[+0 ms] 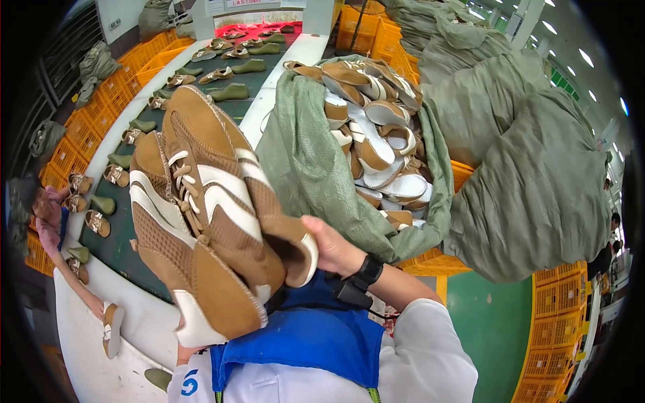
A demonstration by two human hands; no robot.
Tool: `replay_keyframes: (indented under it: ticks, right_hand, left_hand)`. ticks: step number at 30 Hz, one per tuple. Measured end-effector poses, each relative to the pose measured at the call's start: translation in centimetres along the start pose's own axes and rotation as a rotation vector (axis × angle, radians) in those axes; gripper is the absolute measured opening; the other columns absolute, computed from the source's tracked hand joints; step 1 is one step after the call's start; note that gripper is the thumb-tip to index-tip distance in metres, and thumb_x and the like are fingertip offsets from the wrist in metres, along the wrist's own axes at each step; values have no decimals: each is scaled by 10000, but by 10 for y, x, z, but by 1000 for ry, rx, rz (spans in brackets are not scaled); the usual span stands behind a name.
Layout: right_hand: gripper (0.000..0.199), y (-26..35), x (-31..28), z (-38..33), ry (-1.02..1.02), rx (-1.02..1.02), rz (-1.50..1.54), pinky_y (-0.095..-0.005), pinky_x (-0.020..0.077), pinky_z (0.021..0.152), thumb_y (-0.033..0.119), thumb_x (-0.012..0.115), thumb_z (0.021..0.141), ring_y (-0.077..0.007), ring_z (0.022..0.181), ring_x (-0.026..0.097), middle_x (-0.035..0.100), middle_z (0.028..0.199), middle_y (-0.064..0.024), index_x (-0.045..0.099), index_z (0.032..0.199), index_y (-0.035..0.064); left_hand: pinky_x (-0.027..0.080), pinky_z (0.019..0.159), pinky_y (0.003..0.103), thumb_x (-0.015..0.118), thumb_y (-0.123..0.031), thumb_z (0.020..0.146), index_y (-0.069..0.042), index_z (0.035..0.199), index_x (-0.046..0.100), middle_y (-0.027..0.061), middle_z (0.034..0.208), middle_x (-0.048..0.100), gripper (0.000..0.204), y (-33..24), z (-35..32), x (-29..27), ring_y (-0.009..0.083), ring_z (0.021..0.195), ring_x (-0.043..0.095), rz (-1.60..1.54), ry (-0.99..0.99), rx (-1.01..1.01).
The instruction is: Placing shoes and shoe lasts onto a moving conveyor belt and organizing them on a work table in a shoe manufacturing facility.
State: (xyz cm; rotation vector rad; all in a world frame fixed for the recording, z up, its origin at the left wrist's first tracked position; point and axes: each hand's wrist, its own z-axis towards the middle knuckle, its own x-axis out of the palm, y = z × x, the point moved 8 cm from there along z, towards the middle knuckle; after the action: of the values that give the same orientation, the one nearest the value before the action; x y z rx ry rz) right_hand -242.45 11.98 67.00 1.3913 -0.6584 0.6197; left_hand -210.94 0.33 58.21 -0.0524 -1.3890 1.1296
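Close in front of me is a bundle of several brown shoe uppers (211,201) with white stripes, white heel patches and laces. My right hand (334,248) is closed at the bundle's right side, on the white-edged heel opening of one upper. A dark watch circles that wrist. Only a sliver of my left hand (188,353) shows, under the white heel of the nearest upper; its fingers are hidden behind the bundle. Beyond my right hand stands an open green woven sack (306,158), heaped with similar brown-and-white uppers (376,141), some with white soles facing out.
A dark green conveyor belt (131,235) carries uppers and green shoe lasts (228,93). At the far left, a co-worker's hand (107,310) touches a shoe upper (113,330) on the white ledge. Full sacks (531,188) and orange crates (551,329) line the right; more crates (84,134) line the left.
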Motion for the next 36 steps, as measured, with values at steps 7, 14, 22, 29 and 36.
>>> replay_keyframes:
  ticks: [7,14,22,29,36]
  right_hand:
    - [317,69,-10,43,6,81,-782,-289,500,740,237,545,866,-141,817,600,631,908,-60,561,1064,-10]
    - [440,322,-241,-6,-1160,-311,-2096,-388,436,842,58,596,695,-321,971,537,568,1046,-132,532,1124,131]
    - [185,327,-221,46,-877,-225,-2365,-432,449,735,97,569,691,-351,819,579,610,831,-171,523,870,90]
    - [253,321,-37,1,-998,-1172,-2013,-407,447,594,181,637,663,-316,699,555,540,737,-125,544,868,66]
    - [606,89,106,108,-107,-1220,-1878,-382,377,772,278,702,575,-282,859,461,473,946,-118,500,1079,9]
  left_hand:
    - [425,905,358,561,-276,824,-55,1189,459,81,1116,552,439,-3,147,65,214,1010,538,161,-216,112]
    - [423,902,349,555,-255,824,-55,1189,457,74,1115,548,427,-26,135,58,207,1011,535,298,-394,179]
    - [388,890,304,635,-189,751,1,1228,393,62,1161,510,567,-33,167,66,164,1035,493,566,-420,148]
    - [434,759,254,655,-166,753,36,1080,502,63,970,581,414,-46,197,91,125,842,535,1139,-540,239]
    - [436,801,300,648,-42,733,40,1145,452,109,1039,563,464,-26,246,114,199,888,545,1279,-478,580]
